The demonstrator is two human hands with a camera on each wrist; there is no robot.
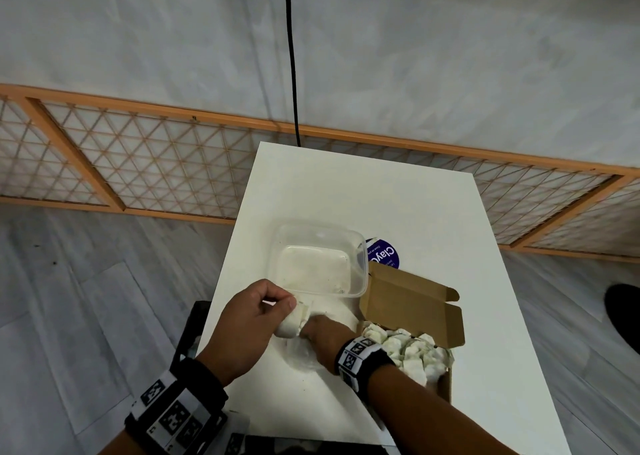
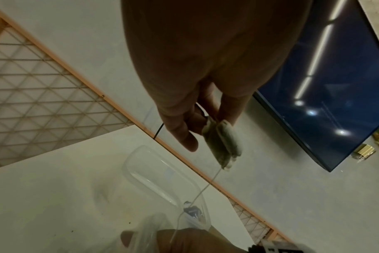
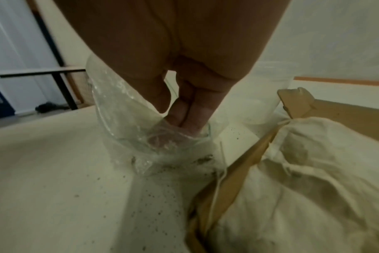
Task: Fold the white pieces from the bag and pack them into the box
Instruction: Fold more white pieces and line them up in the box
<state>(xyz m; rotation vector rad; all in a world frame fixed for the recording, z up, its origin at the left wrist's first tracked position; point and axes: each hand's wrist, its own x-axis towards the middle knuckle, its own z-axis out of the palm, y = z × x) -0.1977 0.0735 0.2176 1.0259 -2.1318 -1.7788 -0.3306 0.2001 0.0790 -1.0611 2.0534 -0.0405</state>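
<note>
My left hand [image 1: 285,303] pinches a folded white piece [image 1: 292,323] between thumb and fingers, just above the table near its left side. In the left wrist view the white piece [image 2: 224,143] hangs from the left hand [image 2: 206,130], and a thin string runs from it down towards my right hand. My right hand [image 1: 318,333] lies knuckles up with its fingers pushed into a clear plastic bag [image 1: 301,356]. Through the bag [image 3: 119,106] the fingertips [image 3: 184,116] show only blurred. To the right, the open cardboard box [image 1: 412,302] holds several white pieces [image 1: 408,350].
An empty clear plastic tub [image 1: 318,257] stands just beyond my hands. A purple round label [image 1: 386,252] lies behind it. The white table [image 1: 381,195] has its left edge close to my left hand. Dark specks dot the tabletop [image 3: 158,196]. A black cable [image 1: 292,56] hangs at the back.
</note>
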